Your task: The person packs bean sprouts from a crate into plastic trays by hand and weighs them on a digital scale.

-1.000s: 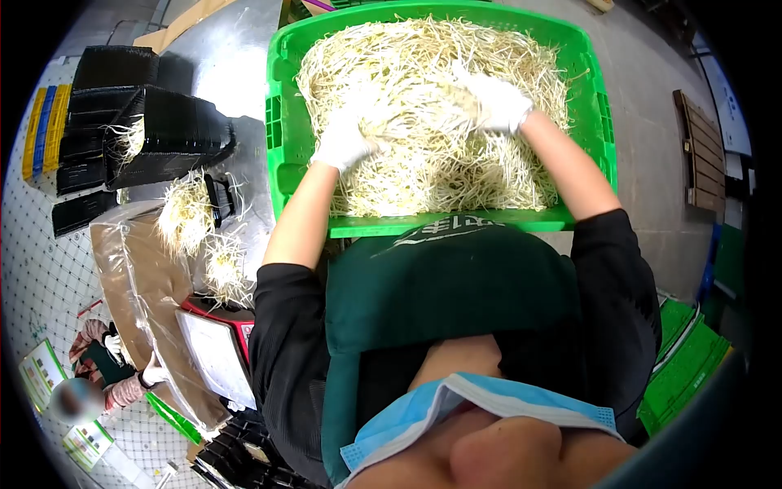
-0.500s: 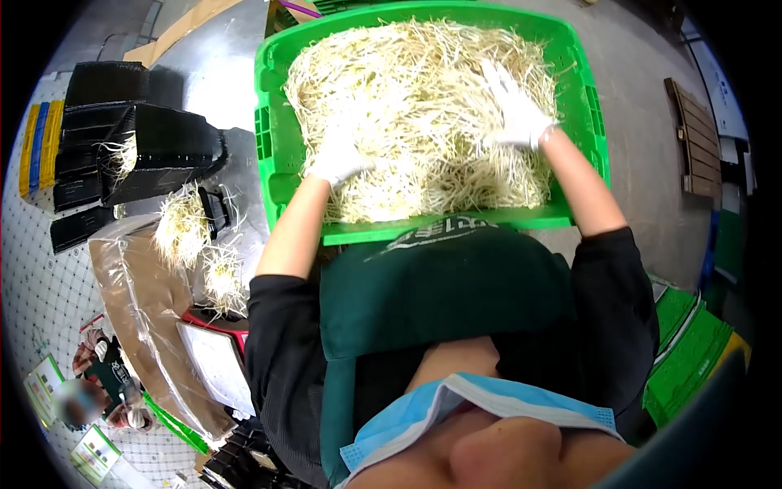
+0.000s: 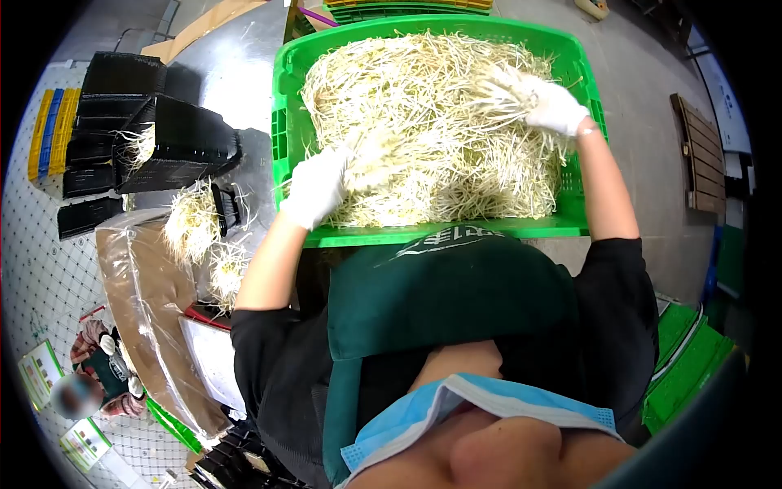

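A heap of white, pale-yellow bean sprouts (image 3: 423,122) fills a green plastic crate (image 3: 287,134) in front of me. My left hand (image 3: 318,187), in a white glove, is closed around a bunch of sprouts at the crate's left front corner. On the far right side of the heap, my right hand (image 3: 556,106), also gloved in white, grips another bunch whose ends fan out toward the left. Both bunches lie against the heap, so I cannot tell where they separate from it. The fingertips are partly hidden by sprouts.
To the left, black trays (image 3: 191,138) stand stacked on a metal table (image 3: 236,65). Loose sprouts (image 3: 192,224) lie beside a small black tray. A plastic-wrapped brown box (image 3: 151,310) is nearer. Another person (image 3: 106,367) is at lower left. A wooden pallet (image 3: 698,155) stands at right.
My hands have moved apart, the left toward the left rim and the right toward the right rim. Flat, spread fingers have closed on sprouts. The crate appears shifted slightly right in view.
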The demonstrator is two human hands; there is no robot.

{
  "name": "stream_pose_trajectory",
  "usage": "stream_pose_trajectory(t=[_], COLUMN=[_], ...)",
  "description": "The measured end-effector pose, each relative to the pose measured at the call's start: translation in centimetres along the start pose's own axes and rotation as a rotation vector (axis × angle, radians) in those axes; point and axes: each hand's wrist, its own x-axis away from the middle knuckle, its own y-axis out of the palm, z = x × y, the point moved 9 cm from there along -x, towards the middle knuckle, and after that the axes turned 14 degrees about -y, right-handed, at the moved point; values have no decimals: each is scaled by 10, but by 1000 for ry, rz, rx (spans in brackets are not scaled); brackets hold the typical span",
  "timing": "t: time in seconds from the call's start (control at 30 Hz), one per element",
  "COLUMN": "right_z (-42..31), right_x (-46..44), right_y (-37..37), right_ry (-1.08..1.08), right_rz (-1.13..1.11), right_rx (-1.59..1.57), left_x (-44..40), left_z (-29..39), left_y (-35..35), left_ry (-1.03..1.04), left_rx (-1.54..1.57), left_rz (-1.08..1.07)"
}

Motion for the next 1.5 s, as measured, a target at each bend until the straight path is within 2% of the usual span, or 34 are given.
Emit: stream_pose_trajectory(t=[0.03,0.1,0.13,0.17,0.2,0.27,0.3,0.37,0.4,0.47,0.5,0.53,0.6,0.63,0.67,0.7,0.73,0.77,0.8,0.87,0.9,0.97,1.03,1.07,1.13,1.17,1.2,1.23,1.27,1.3,1.33,1.4,1.43,1.5], right_z=[-19,-87,-94,-82,-69,-78,-80,-49,-41,-74,-86,-100,-87,-77,-57,-62,-78,-85,-97,-103,-94,-74,-44,-24,-41,-39,-52,-76,-100,-98,-69,-42,-36,-63], right_x=[6,-14,-25,-36,-46,-55,-58,-58,-60,-63,-57,-51,-60,-64,-67,-61,-53,-49,-38,-13,-7,-15,-32,-52,-56,-51,-42,-29,-13,-15,-23,-7,-2,9], right_y=[-11,-5,17,36,55,60,53,31,52,80,93,106,85,76,63,58,64,73,81,90,92,86,85,104,110,94,70,45,22,14,32,37,31,17], right_ry=[-55,-97,147,134,114,-341,-342,50,138,120,16,-88,-53,-14,22,22,-40,-129,-194,-156,-82,-49,-14,-76,-140,-140,-139,-238,-299,-295,-57,128,120,-273], right_rz=[86,71,-58,-147,-234,-183,-188,145,101,-85,-115,-143,-136,-119,115,124,88,45,18,55,83,65,42,-26,-91,13,116,209,323,322,15,-242,-228,120], right_rx=[-295,-555,-490,-400,-310,-6,-3,-318,-175,-5,3,8,34,58,13,19,-332,-273,37,472,483,483,478,-104,-683,-501,-319,-58,219,217,313,505,518,600], left_x=[7,16,12,10,1,-5,-4,-2,-7,-25,-34,-40,-49,-58,-71,-83,-93,-91,-89,-66,-55,-51,-58,-71,-78,-80,-73,-71,-61,-49,-37,-44,-41,-38], left_z=[7,61,79,102,111,108,104,101,97,87,83,82,83,82,82,82,80,76,73,77,78,70,53,53,55,49,54,48,54,58,62,51,50,45], left_y=[-10,-18,-14,-18,-3,13,8,11,13,22,28,29,35,47,56,63,70,75,80,47,32,40,53,58,51,48,27,24,2,-4,-10,2,-6,-9], left_ry=[27,269,339,460,388,313,298,283,230,145,148,212,270,176,87,-3,-97,-149,-201,-81,-18,67,-128,-200,-279,-359,-191,-193,-19,73,156,21,-12,-44], left_rx=[10,62,83,138,12,-106,-54,3,-35,-77,-80,46,181,208,231,252,275,290,304,264,240,183,202,488,480,475,669,671,436,317,195,24,7,-12], left_rz=[-29,92,161,179,112,44,83,109,148,119,123,149,164,63,-26,-108,-189,-235,-280,66,236,202,50,-166,-163,-158,74,80,299,391,495,271,195,109])
